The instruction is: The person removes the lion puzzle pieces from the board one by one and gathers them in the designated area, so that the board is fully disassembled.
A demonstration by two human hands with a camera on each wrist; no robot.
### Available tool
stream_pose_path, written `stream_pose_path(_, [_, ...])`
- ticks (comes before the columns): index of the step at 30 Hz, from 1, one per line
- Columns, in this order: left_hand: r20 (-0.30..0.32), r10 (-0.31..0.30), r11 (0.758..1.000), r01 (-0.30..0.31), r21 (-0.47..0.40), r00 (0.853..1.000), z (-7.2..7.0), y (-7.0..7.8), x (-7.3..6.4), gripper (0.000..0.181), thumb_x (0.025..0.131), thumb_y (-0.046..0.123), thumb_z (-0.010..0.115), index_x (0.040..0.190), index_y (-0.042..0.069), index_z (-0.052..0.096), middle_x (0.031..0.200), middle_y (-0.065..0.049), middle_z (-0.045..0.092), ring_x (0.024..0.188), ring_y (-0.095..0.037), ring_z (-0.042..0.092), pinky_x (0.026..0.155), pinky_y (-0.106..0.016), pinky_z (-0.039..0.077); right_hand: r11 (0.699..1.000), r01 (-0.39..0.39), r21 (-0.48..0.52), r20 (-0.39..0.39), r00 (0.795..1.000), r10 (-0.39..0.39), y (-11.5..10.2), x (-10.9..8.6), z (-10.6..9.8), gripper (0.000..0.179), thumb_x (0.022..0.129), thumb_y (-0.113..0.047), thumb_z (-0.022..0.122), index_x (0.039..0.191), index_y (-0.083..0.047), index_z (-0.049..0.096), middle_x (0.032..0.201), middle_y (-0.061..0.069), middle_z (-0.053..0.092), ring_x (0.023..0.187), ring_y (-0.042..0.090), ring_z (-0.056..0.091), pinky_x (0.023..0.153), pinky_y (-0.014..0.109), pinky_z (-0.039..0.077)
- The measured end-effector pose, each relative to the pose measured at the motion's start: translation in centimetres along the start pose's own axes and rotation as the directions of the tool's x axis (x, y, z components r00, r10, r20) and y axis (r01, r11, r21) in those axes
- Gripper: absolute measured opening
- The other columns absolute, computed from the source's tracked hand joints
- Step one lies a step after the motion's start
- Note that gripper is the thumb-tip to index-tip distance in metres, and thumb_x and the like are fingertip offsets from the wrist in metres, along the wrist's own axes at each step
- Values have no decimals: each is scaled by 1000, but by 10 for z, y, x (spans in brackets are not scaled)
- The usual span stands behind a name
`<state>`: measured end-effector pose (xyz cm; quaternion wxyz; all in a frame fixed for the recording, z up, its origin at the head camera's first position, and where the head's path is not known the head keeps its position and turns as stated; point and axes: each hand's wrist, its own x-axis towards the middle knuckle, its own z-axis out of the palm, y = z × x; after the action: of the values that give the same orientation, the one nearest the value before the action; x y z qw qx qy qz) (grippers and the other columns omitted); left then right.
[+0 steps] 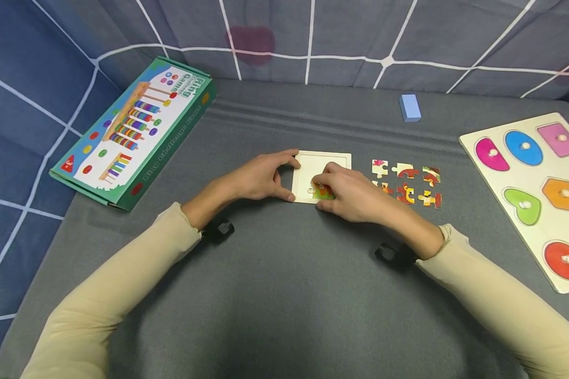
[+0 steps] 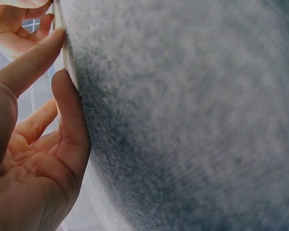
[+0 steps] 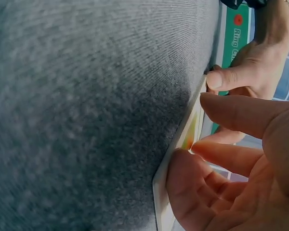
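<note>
A square, pale wooden puzzle tray lies flat on the grey cloth. My left hand touches its left edge, thumb near the front corner and fingertips near the back corner. Over the tray's front part, my right hand bends its fingers down onto a green and yellow jigsaw piece. Its thumb lies by the tray's front edge. The right wrist view shows the fingertips at the green and yellow print, their exact contact partly hidden. Loose jigsaw pieces lie in two rows right of the tray.
A green ring game box stands at the back left. Behind the loose pieces lies a blue block. A wooden shape board with knobbed, coloured shapes is at the right. Checked cloth hangs along the back.
</note>
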<state>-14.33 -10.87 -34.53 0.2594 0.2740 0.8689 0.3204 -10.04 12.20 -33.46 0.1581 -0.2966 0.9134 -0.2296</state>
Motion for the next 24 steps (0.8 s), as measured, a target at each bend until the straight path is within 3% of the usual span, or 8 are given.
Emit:
stream_pose_path(6, [-1,11,1000,-11,0,1000,0,-1,0,64,81,20,84,136,7,54,160,-4,27,64,-13,60,62,-29,46,1000,-23,3,-8,1000,23,0,0,3,38,87,-13,76,123,-3,66,101,9,52,81,23,49,71,37,40])
stream_pose_path(24, [-20,12,1000,-12,4,1000,0,0,1,65,79,20,86,133,6,55,160,-5,28,66,-13,62,65,-28,47,1000,2,4,-64,998,-1,1,1,5,36,83,-11,80,114,-4,62,95,8,53,80,25,49,72,40,40])
